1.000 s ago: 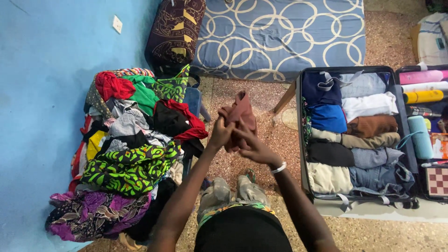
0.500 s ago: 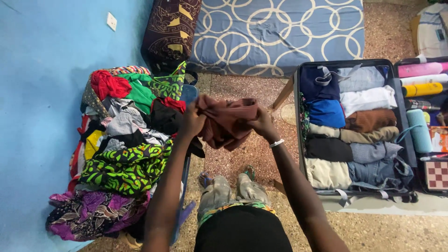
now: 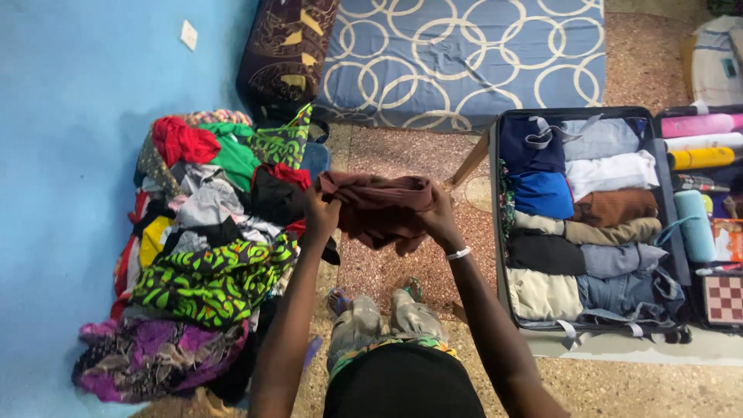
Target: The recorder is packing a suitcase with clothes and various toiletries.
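Note:
I hold a brown-maroon garment (image 3: 379, 207) stretched out in front of me above the speckled floor. My left hand (image 3: 320, 210) grips its left end and my right hand (image 3: 441, 219), with a white bracelet at the wrist, grips its right end. The cloth sags in folds between the two hands. To my left lies a big pile of mixed coloured clothes (image 3: 209, 248). On my right an open suitcase (image 3: 499, 255) holds several rolled and folded clothes in rows.
A mattress with a blue ringed sheet (image 3: 464, 54) lies ahead, a dark patterned pillow (image 3: 286, 50) at its left end. The blue wall (image 3: 70, 155) runs along the left. Coloured bottles (image 3: 700, 139) and a checkered box (image 3: 725, 298) sit in the suitcase's right half.
A second ago both hands were close together on the bunched garment held upright. They have moved apart and the cloth is spread sideways between them.

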